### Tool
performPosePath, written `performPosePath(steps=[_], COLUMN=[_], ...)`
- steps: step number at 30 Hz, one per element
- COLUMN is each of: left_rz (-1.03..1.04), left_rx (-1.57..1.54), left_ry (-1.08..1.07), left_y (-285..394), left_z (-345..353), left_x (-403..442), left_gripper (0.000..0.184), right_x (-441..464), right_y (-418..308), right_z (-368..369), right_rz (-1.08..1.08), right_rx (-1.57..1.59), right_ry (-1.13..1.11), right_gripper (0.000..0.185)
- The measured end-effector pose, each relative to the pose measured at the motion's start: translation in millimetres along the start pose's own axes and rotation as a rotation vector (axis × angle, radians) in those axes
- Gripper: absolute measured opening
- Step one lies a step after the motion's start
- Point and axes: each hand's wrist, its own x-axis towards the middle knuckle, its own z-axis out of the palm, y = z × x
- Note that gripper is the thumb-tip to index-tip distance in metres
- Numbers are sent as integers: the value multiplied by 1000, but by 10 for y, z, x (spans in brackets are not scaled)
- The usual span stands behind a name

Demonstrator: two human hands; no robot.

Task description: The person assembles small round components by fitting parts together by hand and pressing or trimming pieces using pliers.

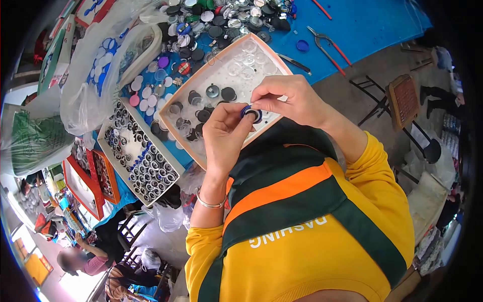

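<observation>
Nearest the cam is the wearer's yellow top (312, 261) w/ a dark green & orange panel (282, 196) across it, white lettering reading upside down. Above it, both hands meet over the near side of a shallow box (187, 147), pale inside w/ an orange-ish rim. L hand (224, 133), metal bracelet (210, 204) at the wrist, is mostly closed, thumb & fingers pinching a small round blue piece (257, 120) w/ a pale ring & dark centre. R hand (292, 98) is partly curled, thumb & index tips together at the top edge of the same pc; can't tell if they grip anything else. The box, tilted in view, has clear discs (247, 59) toward the far end & dark discs (228, 94) nearer the L hand. Left of it, a long white tray (123, 176) holds many small ring-shaped parts (151, 173) plus blue bits. Beyond the box, a big pile of round parts (216, 22), mostly blk, white & silver, sits on a blue cover (367, 30). Right of the pile: tweezers (297, 64) by the box edge, a blue cap (302, 45), red-handled pliers (328, 48) w/ handles spread. Far L, a clear plastic bag (83, 108) w/ blue & white discs; lower L, a seated person (93, 261).
</observation>
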Motion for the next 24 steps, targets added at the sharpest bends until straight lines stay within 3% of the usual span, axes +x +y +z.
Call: performPosePath(steps=[8,14,20,24], left_rz=[-39,-131,-119,-107], left_rx=[29,-22,-62,-94], left_ry=[3,-34,-45,-124], left_y=[-12,-80,-130,-139], left_z=[48,53,65,93], left_x=[5,-15,-7,8], left_gripper=[18,18,18,19], right_x=[-8,-3,-89,-47], right_y=[60,140,193,167], right_z=[-5,-87,10,-10], right_rz=[11,559,388,461], right_rx=[-40,374,294,383], right_ry=[-39,-254,-98,-47], right_gripper=[9,16,22,24])
